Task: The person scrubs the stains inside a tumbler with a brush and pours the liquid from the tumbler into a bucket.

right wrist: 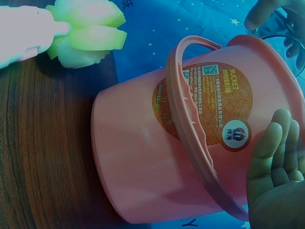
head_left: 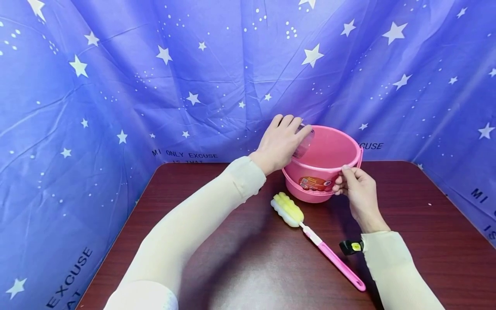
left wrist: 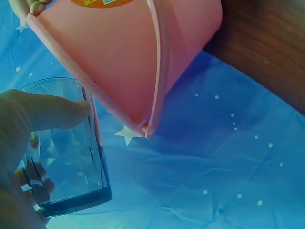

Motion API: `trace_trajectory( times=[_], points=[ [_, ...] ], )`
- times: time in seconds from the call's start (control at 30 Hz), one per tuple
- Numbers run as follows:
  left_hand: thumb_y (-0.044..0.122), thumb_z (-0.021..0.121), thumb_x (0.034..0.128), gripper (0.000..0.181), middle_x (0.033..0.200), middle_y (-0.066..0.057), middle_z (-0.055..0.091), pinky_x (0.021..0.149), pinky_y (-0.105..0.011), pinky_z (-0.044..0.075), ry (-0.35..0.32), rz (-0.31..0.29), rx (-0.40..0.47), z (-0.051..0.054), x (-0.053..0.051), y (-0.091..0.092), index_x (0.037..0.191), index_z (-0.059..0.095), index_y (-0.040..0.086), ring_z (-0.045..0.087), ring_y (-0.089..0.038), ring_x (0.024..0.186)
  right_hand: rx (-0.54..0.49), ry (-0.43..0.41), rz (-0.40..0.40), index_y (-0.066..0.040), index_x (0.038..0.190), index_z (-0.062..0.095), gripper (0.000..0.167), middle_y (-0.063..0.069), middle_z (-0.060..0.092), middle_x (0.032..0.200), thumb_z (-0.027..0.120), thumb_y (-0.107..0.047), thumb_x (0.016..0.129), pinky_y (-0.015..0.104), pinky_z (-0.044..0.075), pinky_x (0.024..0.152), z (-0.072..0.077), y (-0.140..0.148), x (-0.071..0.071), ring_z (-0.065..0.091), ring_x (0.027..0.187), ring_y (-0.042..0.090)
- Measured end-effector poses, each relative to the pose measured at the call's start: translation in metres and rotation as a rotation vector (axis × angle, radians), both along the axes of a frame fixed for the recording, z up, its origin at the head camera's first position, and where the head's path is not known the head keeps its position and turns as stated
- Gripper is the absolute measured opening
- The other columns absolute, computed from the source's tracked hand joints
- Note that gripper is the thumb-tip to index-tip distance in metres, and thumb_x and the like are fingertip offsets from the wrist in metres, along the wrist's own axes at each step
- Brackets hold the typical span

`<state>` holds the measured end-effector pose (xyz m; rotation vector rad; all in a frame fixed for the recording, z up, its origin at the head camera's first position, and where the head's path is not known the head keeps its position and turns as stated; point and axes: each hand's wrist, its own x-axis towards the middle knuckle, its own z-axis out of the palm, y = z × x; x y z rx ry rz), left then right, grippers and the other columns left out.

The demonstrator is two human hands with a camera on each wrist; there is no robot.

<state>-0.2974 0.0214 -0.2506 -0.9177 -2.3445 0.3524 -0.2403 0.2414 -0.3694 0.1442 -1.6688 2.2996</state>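
In the head view my left hand (head_left: pixel 280 143) grips a clear drinking glass (head_left: pixel 304 145) from above, holding it tilted at the left rim of a pink bucket (head_left: pixel 297 174). The left wrist view shows the thumb along the side of the glass (left wrist: pixel 71 160), several fingers behind it and its thick base low. My right hand (head_left: pixel 363 196) holds the bucket's near right rim, thumb at the top edge and fingers against the outer wall. The bucket stands upright, an orange label on its front and its handle hanging down. The inside bottom is hidden.
A sponge bottle brush (head_left: pixel 288 209) with a yellow and white head and pink handle lies before the bucket on the dark wooden table (head_left: pixel 232 258). A blue star-patterned curtain (head_left: pixel 232 64) hangs close behind the bucket. A black strap (head_left: pixel 350 247) is at the right wrist.
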Motion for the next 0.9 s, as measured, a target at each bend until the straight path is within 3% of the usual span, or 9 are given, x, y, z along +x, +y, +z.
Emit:
trace_trajectory(
  times=[0.17, 0.27, 0.4, 0.53, 0.9],
  points=[
    [0.021, 0.057, 0.0873, 0.044, 0.116, -0.003, 0.05, 0.092, -0.038, 0.03, 0.055, -0.077, 0.016, -0.004, -0.001, 0.001, 0.13, 0.048, 0.022, 0.043, -0.023, 0.11, -0.002, 0.0, -0.002, 0.001, 0.087, 0.059, 0.024, 0.003, 0.061, 0.065, 0.06, -0.022, 0.095, 0.022, 0.051, 0.049, 0.0, 0.0, 0.0, 0.061, 0.05, 0.012],
    [0.021, 0.06, 0.083, 0.051, 0.12, -0.002, 0.049, 0.094, -0.038, 0.029, 0.026, -0.043, 0.033, -0.004, 0.001, 0.002, 0.132, 0.046, 0.024, 0.042, -0.022, 0.113, -0.002, 0.003, 0.0, 0.001, 0.088, 0.059, 0.024, 0.004, 0.061, 0.065, 0.06, -0.022, 0.095, 0.022, 0.051, 0.049, 0.0, 0.0, 0.0, 0.061, 0.05, 0.012],
    [0.028, 0.068, 0.0751, 0.066, 0.128, 0.001, 0.047, 0.097, -0.039, 0.028, -0.047, 0.049, 0.076, -0.005, 0.005, 0.004, 0.136, 0.042, 0.027, 0.039, -0.02, 0.119, 0.002, 0.004, -0.001, 0.001, 0.088, 0.059, 0.024, 0.004, 0.061, 0.065, 0.06, -0.022, 0.095, 0.022, 0.051, 0.049, 0.0, 0.0, 0.0, 0.061, 0.05, 0.012],
    [0.032, 0.074, 0.0701, 0.075, 0.129, 0.002, 0.045, 0.095, -0.039, 0.028, -0.128, 0.121, 0.164, -0.006, 0.007, 0.004, 0.136, 0.039, 0.026, 0.038, -0.02, 0.12, -0.001, 0.005, 0.001, 0.002, 0.088, 0.059, 0.024, 0.004, 0.061, 0.065, 0.06, -0.022, 0.095, 0.022, 0.051, 0.049, -0.001, 0.0, -0.001, 0.061, 0.05, 0.012],
    [0.043, 0.076, 0.0721, 0.085, 0.127, -0.002, 0.047, 0.089, -0.039, 0.035, -0.223, 0.131, 0.359, -0.014, 0.011, -0.009, 0.142, 0.035, 0.018, 0.043, -0.022, 0.114, 0.0, -0.001, 0.003, 0.002, 0.089, 0.059, 0.025, 0.004, 0.061, 0.066, 0.06, -0.023, 0.095, 0.022, 0.052, 0.05, -0.001, 0.0, -0.001, 0.061, 0.05, 0.012]
  ],
)
